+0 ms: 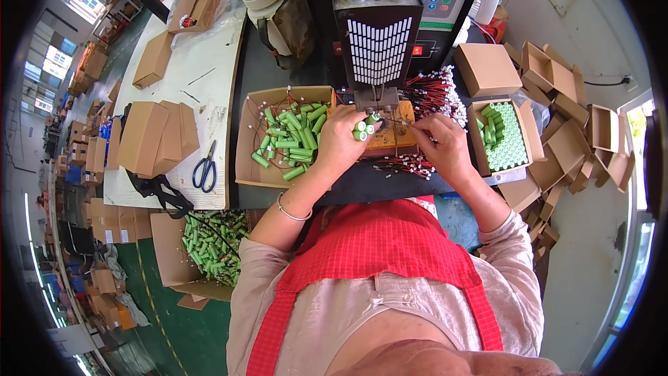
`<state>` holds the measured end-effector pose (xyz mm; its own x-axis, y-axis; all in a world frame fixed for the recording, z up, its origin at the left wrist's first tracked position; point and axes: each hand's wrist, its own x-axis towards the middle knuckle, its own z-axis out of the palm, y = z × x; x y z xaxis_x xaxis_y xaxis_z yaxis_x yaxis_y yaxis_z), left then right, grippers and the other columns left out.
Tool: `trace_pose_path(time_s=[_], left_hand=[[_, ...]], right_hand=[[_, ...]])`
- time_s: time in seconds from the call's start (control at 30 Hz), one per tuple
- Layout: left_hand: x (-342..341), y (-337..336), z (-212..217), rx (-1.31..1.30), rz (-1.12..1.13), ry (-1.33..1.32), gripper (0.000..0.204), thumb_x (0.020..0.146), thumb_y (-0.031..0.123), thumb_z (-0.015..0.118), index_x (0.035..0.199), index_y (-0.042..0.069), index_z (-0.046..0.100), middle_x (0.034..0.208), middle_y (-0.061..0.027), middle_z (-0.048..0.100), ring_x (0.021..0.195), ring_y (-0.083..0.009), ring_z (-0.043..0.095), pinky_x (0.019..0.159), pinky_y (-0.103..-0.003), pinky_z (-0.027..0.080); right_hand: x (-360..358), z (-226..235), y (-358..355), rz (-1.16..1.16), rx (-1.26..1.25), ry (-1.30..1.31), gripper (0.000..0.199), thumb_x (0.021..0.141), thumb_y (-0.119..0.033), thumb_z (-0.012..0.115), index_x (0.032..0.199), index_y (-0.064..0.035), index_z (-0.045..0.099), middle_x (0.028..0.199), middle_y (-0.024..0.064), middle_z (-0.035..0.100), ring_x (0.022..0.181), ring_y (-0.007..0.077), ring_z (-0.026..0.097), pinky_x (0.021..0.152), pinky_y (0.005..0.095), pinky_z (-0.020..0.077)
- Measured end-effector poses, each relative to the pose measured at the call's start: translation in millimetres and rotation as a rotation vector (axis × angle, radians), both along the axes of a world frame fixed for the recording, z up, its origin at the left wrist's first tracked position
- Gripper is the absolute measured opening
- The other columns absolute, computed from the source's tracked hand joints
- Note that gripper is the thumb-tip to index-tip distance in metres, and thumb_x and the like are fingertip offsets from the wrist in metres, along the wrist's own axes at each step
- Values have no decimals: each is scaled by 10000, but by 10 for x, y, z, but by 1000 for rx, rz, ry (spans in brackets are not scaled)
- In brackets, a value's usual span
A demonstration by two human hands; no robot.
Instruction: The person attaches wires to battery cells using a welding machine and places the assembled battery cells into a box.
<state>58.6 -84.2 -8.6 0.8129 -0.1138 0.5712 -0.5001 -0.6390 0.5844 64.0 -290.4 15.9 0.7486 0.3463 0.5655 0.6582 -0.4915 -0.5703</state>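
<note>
At the far left, closed brown cartons (149, 136) are stacked on the white bench (188, 76), with blue-handled scissors (205, 167) lying just beside them. Below the bench edge, an open carton on the floor (209, 247) is heaped with green cylindrical cells. Further right, on the dark part of the bench, a shallow cardboard tray (247, 160) holds loose green cells with thin red and black leads tangled among them. The left hand (341, 141), a bangle on its wrist, reaches past that tray; its fingers (351, 122) are curled shut around a small bundle of green cells (365, 127), which sits directly under the twin electrode tips of the black welding machine (379, 49) that stands at the back of the bench. The cells rest against an orange fixture block (390, 138) below the tips. Just to the right, the right hand (445, 143) lies close to the left, its fingers (423, 131) pressed together on a thin wire that runs toward the cells. Behind it lies a heap of red and black leads with white connectors (435, 90). At the right, an open box (504, 136) is packed with upright green cells, and empty folded cartons (563, 104) are piled beyond it.
</note>
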Motion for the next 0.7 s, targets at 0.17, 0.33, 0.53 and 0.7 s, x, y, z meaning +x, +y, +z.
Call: trace_pose_path(time_s=[0.17,0.33,0.53,0.7], left_hand=[[-1,-4,65,-19,-5,29,171,671,96,705,802,23,624,751,-121,600,705,-304,555,648,-379,447],[2,-16,-13,-57,50,5,144,670,106,688,787,39,637,736,-112,589,742,-298,556,661,-380,455],[-159,33,147,-99,26,151,203,711,92,712,892,21,652,821,-99,640,619,-167,579,535,-268,451],[-266,213,363,-855,-291,930,213,750,127,711,915,18,632,780,28,582,569,-29,451,482,-175,352]], right_hand=[[45,-30,44,5,-25,6,70,721,-23,647,770,-1,604,678,103,551,619,260,563,541,338,454],[21,-22,37,-5,-10,50,72,730,-29,648,782,3,611,666,104,543,597,252,557,533,319,451],[-9,44,1,27,145,511,99,779,-65,657,820,23,641,735,33,615,622,84,554,548,218,444],[26,-18,-3,213,445,984,153,806,-143,662,842,5,647,683,-1,588,603,52,522,548,187,431]])
